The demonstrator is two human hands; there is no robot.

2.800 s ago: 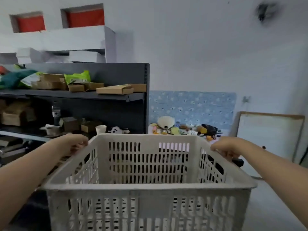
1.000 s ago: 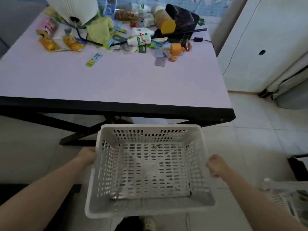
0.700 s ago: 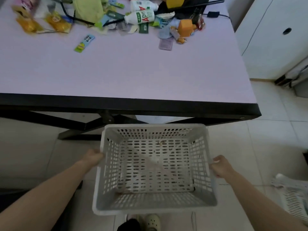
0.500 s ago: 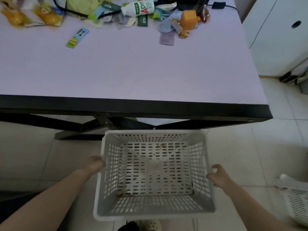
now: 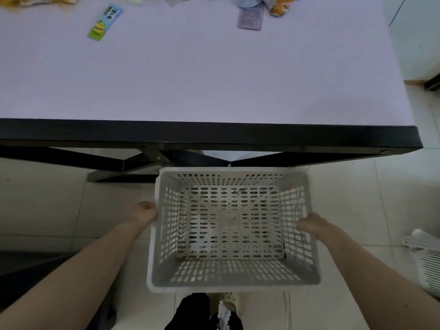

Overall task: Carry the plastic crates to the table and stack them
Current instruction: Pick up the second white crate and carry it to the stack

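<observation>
A white slotted plastic crate (image 5: 232, 278) hangs level in front of me, below the table's front edge. My left hand (image 5: 145, 211) grips its left rim and my right hand (image 5: 312, 225) grips its right rim, fingers curled under the lip and mostly hidden. The crate is empty apart from a few specks on its floor. Just beyond its far rim stands the table (image 5: 202, 86), lilac on top with a black edge.
Black crossed table legs (image 5: 133, 160) stand under the front edge. A snack packet (image 5: 104, 22) and other small clutter lie along the table's far side. Another white crate (image 5: 428, 265) sits on the tiled floor at the right. My feet (image 5: 214, 310) show below.
I have walked up to the table: it fills more of the view and its edge is nearer the crate. Both hands hold the crate's rims as before.
</observation>
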